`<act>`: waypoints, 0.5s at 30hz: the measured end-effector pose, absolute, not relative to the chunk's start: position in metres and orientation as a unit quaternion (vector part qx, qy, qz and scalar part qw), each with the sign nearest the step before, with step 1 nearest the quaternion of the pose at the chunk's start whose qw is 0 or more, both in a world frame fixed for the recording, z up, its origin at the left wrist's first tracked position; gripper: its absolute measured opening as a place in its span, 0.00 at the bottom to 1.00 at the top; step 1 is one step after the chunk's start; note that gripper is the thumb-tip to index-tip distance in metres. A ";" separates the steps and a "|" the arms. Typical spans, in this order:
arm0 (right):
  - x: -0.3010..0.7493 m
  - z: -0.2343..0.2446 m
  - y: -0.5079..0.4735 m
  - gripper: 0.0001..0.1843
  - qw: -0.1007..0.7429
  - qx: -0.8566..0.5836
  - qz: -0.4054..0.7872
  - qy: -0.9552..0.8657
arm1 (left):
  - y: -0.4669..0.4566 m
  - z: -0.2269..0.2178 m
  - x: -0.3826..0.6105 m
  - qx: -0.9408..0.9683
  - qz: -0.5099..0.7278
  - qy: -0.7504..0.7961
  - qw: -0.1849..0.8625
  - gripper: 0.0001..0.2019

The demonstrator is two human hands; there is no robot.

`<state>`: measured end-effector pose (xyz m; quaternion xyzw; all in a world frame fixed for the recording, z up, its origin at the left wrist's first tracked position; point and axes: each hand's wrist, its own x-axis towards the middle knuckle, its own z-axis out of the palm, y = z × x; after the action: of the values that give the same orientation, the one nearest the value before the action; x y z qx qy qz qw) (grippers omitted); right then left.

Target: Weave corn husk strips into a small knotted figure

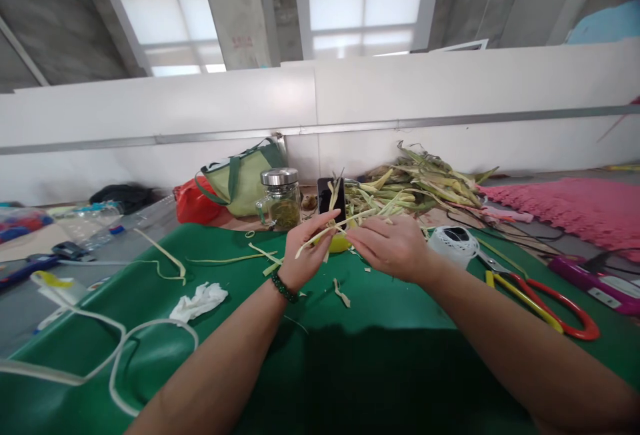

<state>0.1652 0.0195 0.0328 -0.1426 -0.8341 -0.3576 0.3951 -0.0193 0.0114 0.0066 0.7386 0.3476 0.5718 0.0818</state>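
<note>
Over the green mat (380,302) my two hands meet. My left hand (306,252), with a dark bead bracelet (283,287) at the wrist, is closed around pale leaf strips (334,222) that stick up and fan out. My right hand (393,246) pinches the same strips from the right. Something yellow (341,242) shows just behind the hands; I cannot make out what it is. Cut scraps (342,293) lie on the mat below.
A pile of green-yellow leaves (415,185) lies behind. A glass jar (281,198), a phone (331,196), a green bag (243,178), a white spool (454,243), red-and-yellow scissors (543,298), crumpled tissue (199,300), a white cable (115,348) and a pink mat (570,207) surround the mat.
</note>
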 end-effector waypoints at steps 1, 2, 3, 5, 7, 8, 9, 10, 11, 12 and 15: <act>0.164 0.033 0.017 0.12 0.396 -0.140 -0.372 -0.828 | 0.011 0.006 -0.019 0.740 0.574 0.343 0.077 0.13; 0.163 0.032 0.015 0.12 0.397 -0.137 -0.382 -0.823 | 0.011 0.006 -0.020 0.737 0.577 0.342 0.080 0.14; 0.162 0.031 0.013 0.12 0.398 -0.133 -0.388 -0.821 | 0.010 0.005 -0.020 0.734 0.580 0.343 0.088 0.14; 0.160 0.030 0.012 0.10 0.399 -0.124 -0.394 -0.819 | 0.010 0.004 -0.020 0.728 0.583 0.345 0.106 0.15; 0.159 0.028 0.012 0.10 0.399 -0.119 -0.398 -0.817 | 0.009 0.004 -0.020 0.729 0.583 0.341 0.111 0.15; 0.159 0.028 0.013 0.11 0.398 -0.119 -0.400 -0.817 | 0.008 0.004 -0.020 0.732 0.583 0.337 0.106 0.15; 0.158 0.027 0.013 0.11 0.396 -0.119 -0.401 -0.817 | 0.007 0.004 -0.020 0.736 0.582 0.331 0.101 0.15; 0.159 0.026 0.014 0.12 0.394 -0.120 -0.400 -0.819 | 0.007 0.005 -0.021 0.742 0.580 0.323 0.096 0.16; 0.159 0.026 0.015 0.12 0.391 -0.123 -0.399 -0.820 | 0.006 0.005 -0.021 0.748 0.576 0.316 0.094 0.17; 0.159 0.026 0.016 0.13 0.389 -0.129 -0.398 -0.821 | 0.005 0.006 -0.021 0.753 0.572 0.309 0.095 0.18; 0.161 0.025 0.018 0.13 0.383 -0.146 -0.401 -0.819 | 0.003 0.007 -0.021 0.757 0.570 0.307 0.094 0.16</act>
<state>0.1614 0.0181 0.0252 -0.1459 -0.8190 -0.4014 0.3831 -0.0213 0.0033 0.0075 0.7566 0.3068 0.5698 0.0936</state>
